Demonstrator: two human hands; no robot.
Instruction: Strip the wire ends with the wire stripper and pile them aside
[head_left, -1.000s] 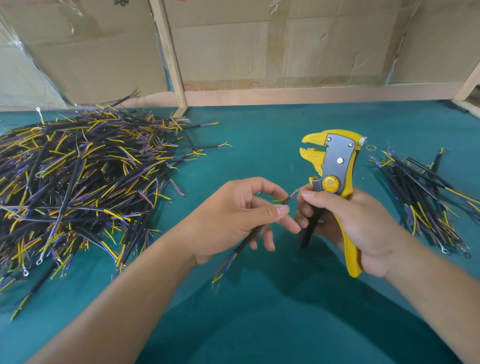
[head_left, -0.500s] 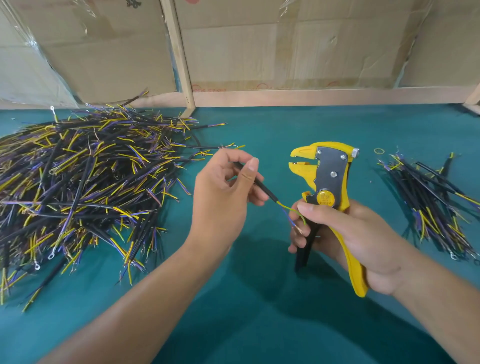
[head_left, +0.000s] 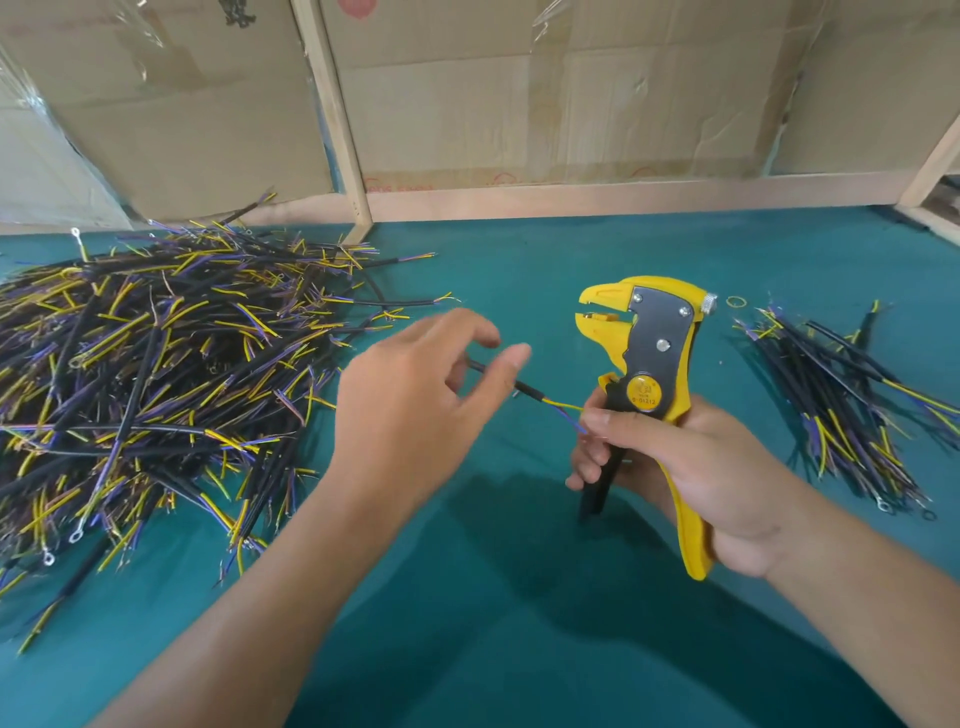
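Compared with half a second ago, the left hand (head_left: 415, 400) is opening: then its thumb and fingers were curled around the wire; now the fingers are spreading and lifting, with the thumb stretched out across the wire (head_left: 524, 388). Whether the thumb is touching the wire cannot be told. The hand is sitting a little further left and lower in view than before. The right hand (head_left: 691, 467) is keeping much the same place, gripping the stripper (head_left: 649, 374) by its handles, fingers curled around them. Its thumb is pressing the wire's coloured end against the tool's handle area, just below the round yellow pivot.

The wire is a short black sheathed length, running between the two hands above the mat (head_left: 519, 597). At its right end the black sheath is stopping short, and thin yellow and blue-purple inner strands are showing, leading under the right thumb. Its left end is hidden behind the left hand.

The stripper is yellow with a grey metal plate, standing upright with its jaws pointing left and parted; one handle is yellow, the other black.

On the green mat, the big pile (head_left: 156, 374) of black, yellow and purple wires is lying to the left, and the small pile (head_left: 841, 395) is lying to the right of the stripper, apart from it. Behind the mat, cardboard (head_left: 571, 93) is standing along a wooden frame.
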